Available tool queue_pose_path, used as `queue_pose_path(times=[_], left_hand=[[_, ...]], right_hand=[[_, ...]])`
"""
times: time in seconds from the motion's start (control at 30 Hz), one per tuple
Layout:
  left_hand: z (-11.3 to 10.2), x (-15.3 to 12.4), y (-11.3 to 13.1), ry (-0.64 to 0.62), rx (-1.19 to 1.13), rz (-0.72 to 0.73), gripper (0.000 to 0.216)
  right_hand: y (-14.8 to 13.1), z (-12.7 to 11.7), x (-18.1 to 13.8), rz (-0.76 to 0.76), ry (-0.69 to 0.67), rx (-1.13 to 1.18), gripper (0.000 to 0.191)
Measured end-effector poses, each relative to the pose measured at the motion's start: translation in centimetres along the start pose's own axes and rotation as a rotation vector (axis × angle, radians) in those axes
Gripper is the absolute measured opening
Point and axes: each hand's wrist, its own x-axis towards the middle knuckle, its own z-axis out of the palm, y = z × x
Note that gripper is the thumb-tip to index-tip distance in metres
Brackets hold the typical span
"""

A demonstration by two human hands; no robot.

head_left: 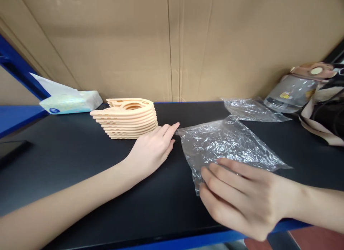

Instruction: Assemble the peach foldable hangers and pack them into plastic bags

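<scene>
A clear, crinkled plastic bag (228,142) lies flat on the black tabletop (172,203). My right hand (242,196) is at the bag's near edge, its fingers bent over the film; the thumb is hidden. At the bag's left corner is my left hand (153,146), with its fingers stretched out and the thumb apart below them. Whether those fingertips touch the corner, I cannot tell. Just behind my left hand stands a neat stack of cream-coloured flat pieces (129,119) with rounded ends and cut-out openings, partly covered by the hand.
A second plastic bag (252,109) lies at the back right, beside a clear bottle (291,92) with a brown top. A strap (314,124) and dark items are at the right edge. A tissue pack (72,101) sits back left, a dark flat object (13,151) left. Cardboard (120,45) stands behind.
</scene>
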Motion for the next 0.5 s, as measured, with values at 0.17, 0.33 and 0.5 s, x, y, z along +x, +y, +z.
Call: queue_pose_path(times=[0.17,0.33,0.5], left_hand=[[-0.05,-0.11,-0.09,-0.013,0.060,-0.032,0.020],[-0.22,-0.15,-0.04,-0.015,0.113,-0.020,0.020],[-0.39,-0.14,-0.01,0.005,0.142,0.006,0.024]], right_hand=[[0.37,-0.06,-0.27,-0.026,0.072,-0.010,0.012],[0.03,-0.15,-0.47,-0.012,0.101,0.028,0.012],[0.07,-0.46,-0.05,-0.016,0.088,0.018,0.017]])
